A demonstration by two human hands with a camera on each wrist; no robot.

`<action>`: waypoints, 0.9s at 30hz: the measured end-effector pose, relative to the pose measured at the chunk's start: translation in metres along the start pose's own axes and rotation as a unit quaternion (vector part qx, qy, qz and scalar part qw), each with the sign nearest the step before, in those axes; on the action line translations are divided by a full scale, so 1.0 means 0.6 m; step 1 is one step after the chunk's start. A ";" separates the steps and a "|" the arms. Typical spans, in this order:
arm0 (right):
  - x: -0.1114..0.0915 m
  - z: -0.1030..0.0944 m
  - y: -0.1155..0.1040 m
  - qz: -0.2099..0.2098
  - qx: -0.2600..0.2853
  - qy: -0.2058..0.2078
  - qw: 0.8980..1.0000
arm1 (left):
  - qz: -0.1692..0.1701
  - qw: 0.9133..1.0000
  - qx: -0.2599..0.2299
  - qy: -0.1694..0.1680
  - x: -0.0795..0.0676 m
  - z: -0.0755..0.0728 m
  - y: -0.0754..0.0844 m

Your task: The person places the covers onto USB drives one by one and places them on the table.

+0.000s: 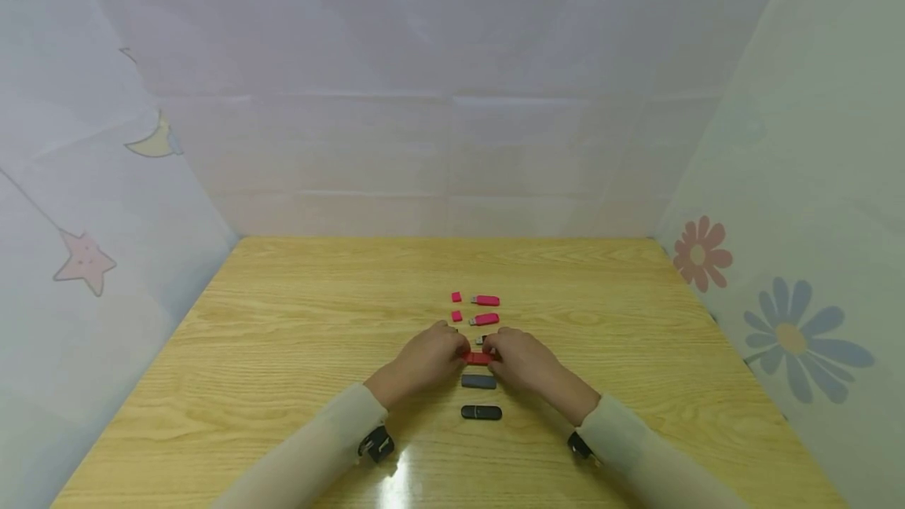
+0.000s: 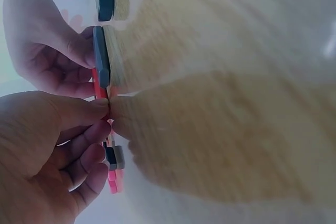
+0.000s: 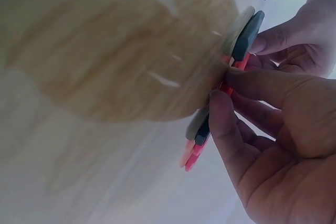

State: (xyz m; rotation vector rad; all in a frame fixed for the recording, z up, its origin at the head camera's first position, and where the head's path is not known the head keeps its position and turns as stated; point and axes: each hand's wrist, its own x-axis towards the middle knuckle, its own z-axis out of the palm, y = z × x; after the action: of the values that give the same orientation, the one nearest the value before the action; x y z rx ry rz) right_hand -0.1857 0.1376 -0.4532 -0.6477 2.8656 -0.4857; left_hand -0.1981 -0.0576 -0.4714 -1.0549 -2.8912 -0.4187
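Note:
A red USB flash drive (image 1: 478, 359) lies low at the tabletop between my two hands. My left hand (image 1: 433, 353) pinches its left end with thumb and fingers, and my right hand (image 1: 526, 358) pinches the right end. In the left wrist view the red flash drive (image 2: 102, 93) shows partly behind a grey flash drive (image 2: 101, 56). That grey one lies just nearer to me, with a black flash drive (image 1: 481, 412) below it. Beyond my fingertips, a dark flash drive (image 1: 482, 339) with a bare metal plug is partly hidden by the right hand.
Farther back lie two pink flash drives (image 1: 486, 301) with plugs exposed, and two small pink caps (image 1: 456, 297) to their left. The wooden table (image 1: 297, 320) is bounded by a pale back sheet (image 1: 445, 155) and patterned side sheets.

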 end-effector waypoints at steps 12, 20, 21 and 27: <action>-0.005 -0.006 0.002 0.009 0.008 0.007 1.000 | -0.014 1.000 0.004 -0.023 0.000 -0.005 0.003; -0.005 -0.026 0.019 0.051 -0.023 0.044 0.997 | -0.036 0.999 -0.020 -0.012 0.000 -0.026 -0.007; -0.004 -0.028 0.022 0.052 -0.030 0.043 0.997 | -0.039 0.999 -0.022 -0.012 0.001 -0.028 -0.009; -0.001 -0.027 0.030 0.041 -0.059 0.035 0.997 | -0.060 0.998 -0.006 -0.021 0.009 -0.039 -0.020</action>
State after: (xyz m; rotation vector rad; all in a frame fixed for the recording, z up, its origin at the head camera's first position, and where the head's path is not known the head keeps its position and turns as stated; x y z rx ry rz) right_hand -0.1957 0.1577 -0.4444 -0.5395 2.9905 -0.3344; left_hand -0.2116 -0.0693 -0.4509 -0.9067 -3.0027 -0.4256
